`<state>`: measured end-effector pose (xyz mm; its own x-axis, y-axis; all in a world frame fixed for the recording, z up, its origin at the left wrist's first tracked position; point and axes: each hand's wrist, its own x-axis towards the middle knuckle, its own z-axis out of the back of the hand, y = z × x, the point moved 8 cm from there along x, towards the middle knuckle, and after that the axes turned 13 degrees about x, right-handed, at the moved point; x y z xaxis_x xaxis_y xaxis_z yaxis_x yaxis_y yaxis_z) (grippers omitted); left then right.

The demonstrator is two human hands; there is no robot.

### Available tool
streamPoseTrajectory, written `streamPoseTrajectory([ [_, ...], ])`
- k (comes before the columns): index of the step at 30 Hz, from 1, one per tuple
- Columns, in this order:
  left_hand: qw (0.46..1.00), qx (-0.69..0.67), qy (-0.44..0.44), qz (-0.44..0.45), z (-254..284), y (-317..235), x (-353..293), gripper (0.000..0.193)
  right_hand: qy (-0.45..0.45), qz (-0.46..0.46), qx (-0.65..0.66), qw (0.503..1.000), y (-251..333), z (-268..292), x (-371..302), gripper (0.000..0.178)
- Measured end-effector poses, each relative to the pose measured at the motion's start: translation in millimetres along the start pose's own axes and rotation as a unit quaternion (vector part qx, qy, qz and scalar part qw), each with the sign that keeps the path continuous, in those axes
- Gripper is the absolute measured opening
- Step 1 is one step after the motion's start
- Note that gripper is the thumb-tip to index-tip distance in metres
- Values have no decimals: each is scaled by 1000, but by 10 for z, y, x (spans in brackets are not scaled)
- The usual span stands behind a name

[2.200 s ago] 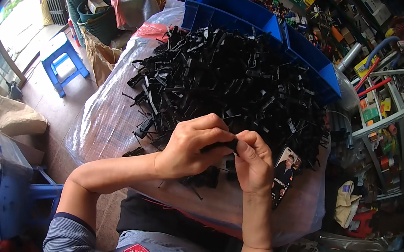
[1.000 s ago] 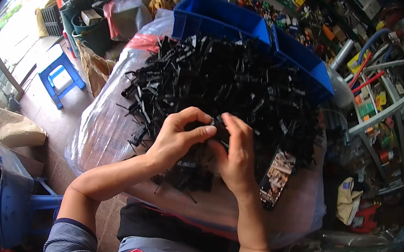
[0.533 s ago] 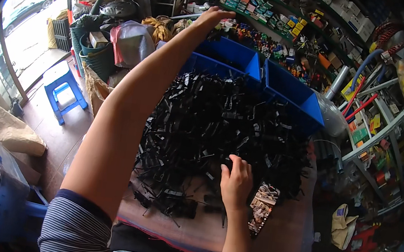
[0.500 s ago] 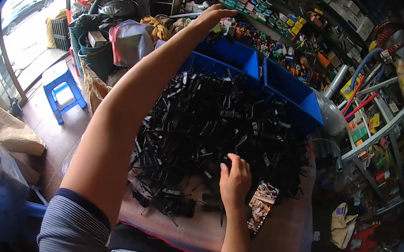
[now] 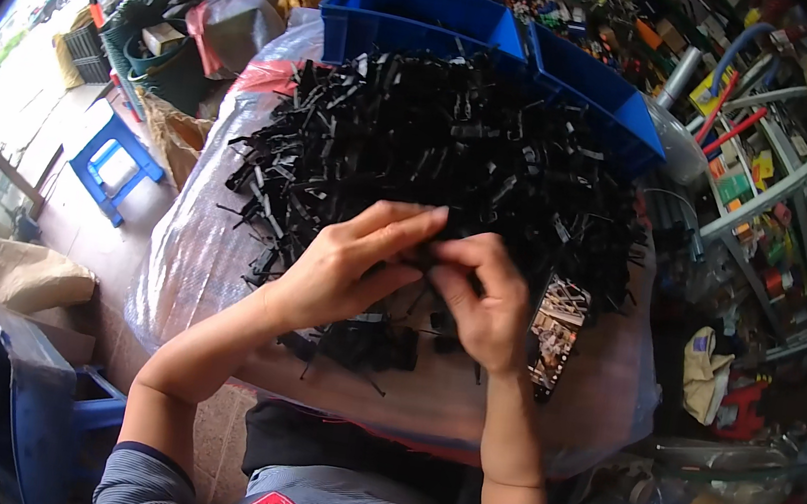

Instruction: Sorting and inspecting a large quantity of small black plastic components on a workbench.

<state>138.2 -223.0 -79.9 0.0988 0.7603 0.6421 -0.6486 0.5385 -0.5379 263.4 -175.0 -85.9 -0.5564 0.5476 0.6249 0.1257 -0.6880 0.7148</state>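
Observation:
A heap of small black plastic-looking parts (image 5: 437, 145), many with thin stems, covers most of the table in front of me. Over its near side my two hands meet. My left hand (image 5: 347, 260) is closed, its thumb and fingers reaching toward the right hand's fingertips. My right hand (image 5: 489, 308) is closed in a pinch beside it. Something small and dark shows between the two sets of fingers, but I cannot make out what it is. Some loose black parts (image 5: 382, 345) lie on the near side below my hands.
Two blue bins (image 5: 597, 110) stand behind the heap. A phone with a lit screen (image 5: 555, 336) lies right of my right hand. The table has a translucent plastic sheet (image 5: 187, 251) over its side. Left on the floor is a blue stool (image 5: 114, 164); a metal rack (image 5: 772, 207) stands right.
My left hand has come back from the far bins to the near side of the heap and met my right hand. Both hands are now closed, and the view has tilted down.

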Motion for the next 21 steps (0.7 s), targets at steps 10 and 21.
streamPoseTrajectory([
  [10,893,-343,1,290,-231,502,-353,25,-88,-113,235,962,-121,-116,-166,25],
  [21,994,-64,-42,74,-43,201,-269,28,-121,-199,329,915,-226,-210,-143,11],
])
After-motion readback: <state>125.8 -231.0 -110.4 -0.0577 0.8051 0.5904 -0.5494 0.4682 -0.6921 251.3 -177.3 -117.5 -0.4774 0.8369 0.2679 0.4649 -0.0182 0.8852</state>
